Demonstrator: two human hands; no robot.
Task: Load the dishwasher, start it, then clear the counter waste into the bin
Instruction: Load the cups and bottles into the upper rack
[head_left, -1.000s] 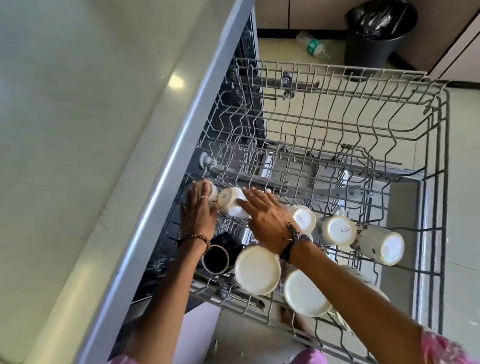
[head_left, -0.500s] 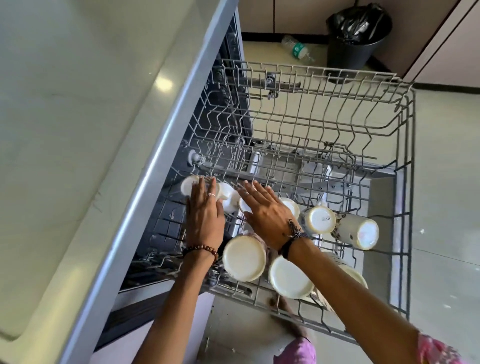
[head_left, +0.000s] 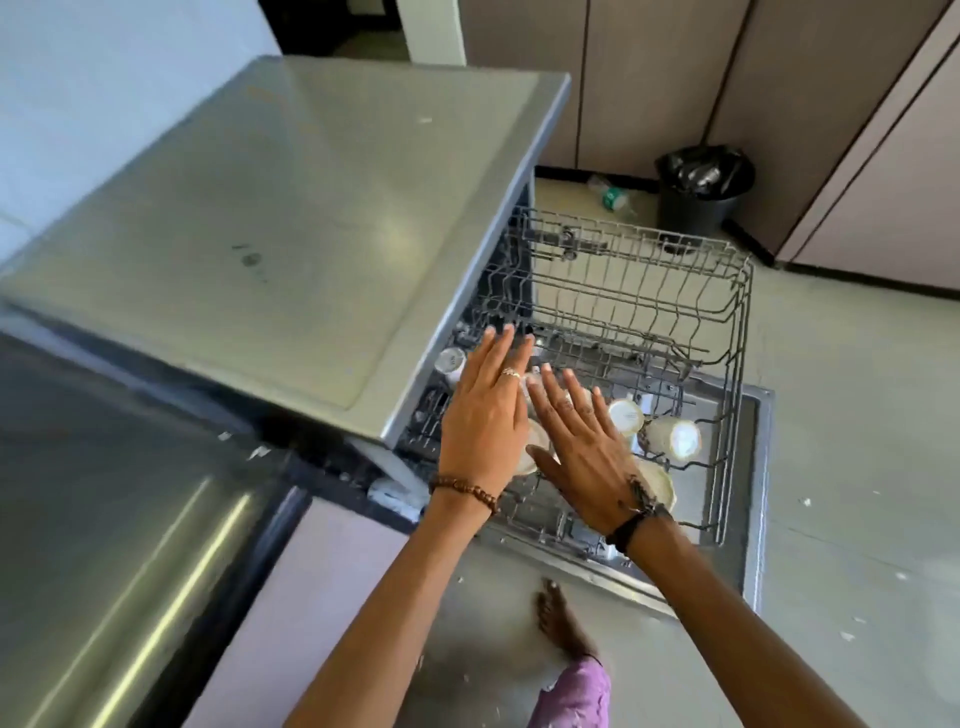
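Our left hand (head_left: 485, 415) & right hand (head_left: 584, 447) flat, fingers spread, holding nothing, over cups (head_left: 626, 415) | cups sit in pulled-out rack (head_left: 737, 332) | next, prob: push rack in level, w/ both palms, slowly so cups don't tip

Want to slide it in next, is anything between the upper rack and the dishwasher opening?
Nothing visible blocks the rack. Both hands, left hand and right hand, hover open above the cups in it; the rack's inner end is hidden under the dishwasher top.

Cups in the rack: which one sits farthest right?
The white cup lying on its side, base facing the camera, nearest the rack's right wall. The neighbouring cup sits further left, by the right hand.
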